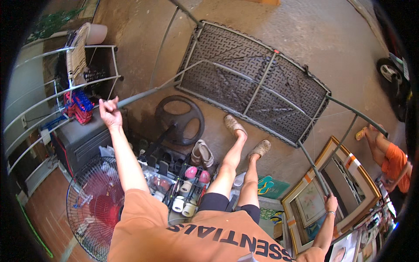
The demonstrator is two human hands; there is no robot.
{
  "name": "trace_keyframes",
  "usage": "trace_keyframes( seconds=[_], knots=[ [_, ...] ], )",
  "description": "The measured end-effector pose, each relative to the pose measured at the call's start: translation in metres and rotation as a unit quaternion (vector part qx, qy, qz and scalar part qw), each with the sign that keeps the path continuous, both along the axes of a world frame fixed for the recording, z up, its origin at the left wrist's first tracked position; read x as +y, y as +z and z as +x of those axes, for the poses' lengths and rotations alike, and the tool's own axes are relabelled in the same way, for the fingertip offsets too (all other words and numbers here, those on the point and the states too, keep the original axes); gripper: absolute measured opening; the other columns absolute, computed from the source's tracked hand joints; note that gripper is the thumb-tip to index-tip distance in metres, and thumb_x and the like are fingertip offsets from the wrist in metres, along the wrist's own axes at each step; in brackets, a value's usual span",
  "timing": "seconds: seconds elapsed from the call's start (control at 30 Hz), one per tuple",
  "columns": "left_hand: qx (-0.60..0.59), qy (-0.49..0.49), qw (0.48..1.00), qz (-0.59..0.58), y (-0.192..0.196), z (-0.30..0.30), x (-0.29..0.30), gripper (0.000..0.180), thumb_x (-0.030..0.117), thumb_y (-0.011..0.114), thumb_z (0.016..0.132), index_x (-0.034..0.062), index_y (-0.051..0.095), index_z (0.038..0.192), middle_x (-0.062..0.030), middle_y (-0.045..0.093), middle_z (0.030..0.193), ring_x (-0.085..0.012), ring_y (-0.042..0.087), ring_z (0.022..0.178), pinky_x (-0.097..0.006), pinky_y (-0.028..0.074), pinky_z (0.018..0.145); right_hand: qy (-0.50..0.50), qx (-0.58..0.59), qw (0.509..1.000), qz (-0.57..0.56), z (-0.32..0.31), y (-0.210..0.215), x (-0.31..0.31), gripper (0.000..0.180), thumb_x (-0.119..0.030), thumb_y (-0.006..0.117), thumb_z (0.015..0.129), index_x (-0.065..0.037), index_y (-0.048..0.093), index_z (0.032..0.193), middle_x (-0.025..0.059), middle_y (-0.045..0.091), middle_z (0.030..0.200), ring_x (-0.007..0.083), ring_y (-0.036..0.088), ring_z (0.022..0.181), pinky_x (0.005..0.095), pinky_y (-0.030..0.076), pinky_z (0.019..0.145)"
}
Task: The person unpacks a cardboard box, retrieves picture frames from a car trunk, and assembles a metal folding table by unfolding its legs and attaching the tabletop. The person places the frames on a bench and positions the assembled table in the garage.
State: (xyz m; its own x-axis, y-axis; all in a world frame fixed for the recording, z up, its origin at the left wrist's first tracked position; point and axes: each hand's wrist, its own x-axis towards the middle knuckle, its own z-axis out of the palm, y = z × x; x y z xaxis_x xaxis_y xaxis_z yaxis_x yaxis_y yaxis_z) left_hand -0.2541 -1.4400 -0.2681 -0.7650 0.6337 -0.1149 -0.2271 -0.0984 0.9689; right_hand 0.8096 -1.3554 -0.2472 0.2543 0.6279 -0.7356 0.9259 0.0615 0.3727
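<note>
An upside-down folding table [257, 81] with a black woven-pattern top and grey tube frame lies on the floor before me, its legs raised. My left hand [111, 113] is at the end of the near left table leg [139, 95], its fingers curled and thumb sticking out; their contact with the tube is partly hidden. My right hand [331, 203] is closed around the near right table leg [312, 163] at its end. A thin tube brace [257, 83] runs across the table's underside. I stand at the table's near edge in beige clogs [235, 125].
A black steering wheel [179, 120] stands beside a rack of shoes [185, 192]. At left are a red-bladed fan [98, 207], a grey box [85, 139] and metal racks [94, 78]. Framed pictures [374, 192] lean at right; another person in orange [395, 168] is beyond them.
</note>
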Motion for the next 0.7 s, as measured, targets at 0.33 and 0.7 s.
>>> trace_keyframes(
  seconds=[0.33, 0.7],
  knots=[
    [0.060, 0.591, 0.794, -0.129, -0.019, 0.022, 0.062, 0.060, 0.047, 0.037, 0.104, 0.0087, 0.041, 0.057, -0.0066, 0.046, 0.050, -0.0201, 0.047, 0.044, -0.035, 0.046, 0.045, -0.017, 0.015, 1.000, 0.008, 0.004, -0.005, -0.005, 0.033, -0.026, 0.073, 0.084, 0.000, 0.066, 0.103, 0.0275, 0.067, 0.094, 0.0440, 0.064, 0.093, 0.0498, 0.052, 0.080],
    [0.686, -0.208, 0.126, -0.686, 0.022, 0.056, 0.017, 0.029, 0.037, 0.067, 0.087, 0.0120, 0.065, 0.101, -0.0056, 0.062, 0.102, -0.0244, 0.061, 0.102, -0.038, 0.052, 0.077, -0.013, -0.011, 0.999, -0.033, 0.004, -0.004, 0.001, 0.042, -0.035, 0.070, 0.086, -0.004, 0.063, 0.113, 0.0249, 0.068, 0.099, 0.0412, 0.066, 0.096, 0.0499, 0.053, 0.084]
  ],
)
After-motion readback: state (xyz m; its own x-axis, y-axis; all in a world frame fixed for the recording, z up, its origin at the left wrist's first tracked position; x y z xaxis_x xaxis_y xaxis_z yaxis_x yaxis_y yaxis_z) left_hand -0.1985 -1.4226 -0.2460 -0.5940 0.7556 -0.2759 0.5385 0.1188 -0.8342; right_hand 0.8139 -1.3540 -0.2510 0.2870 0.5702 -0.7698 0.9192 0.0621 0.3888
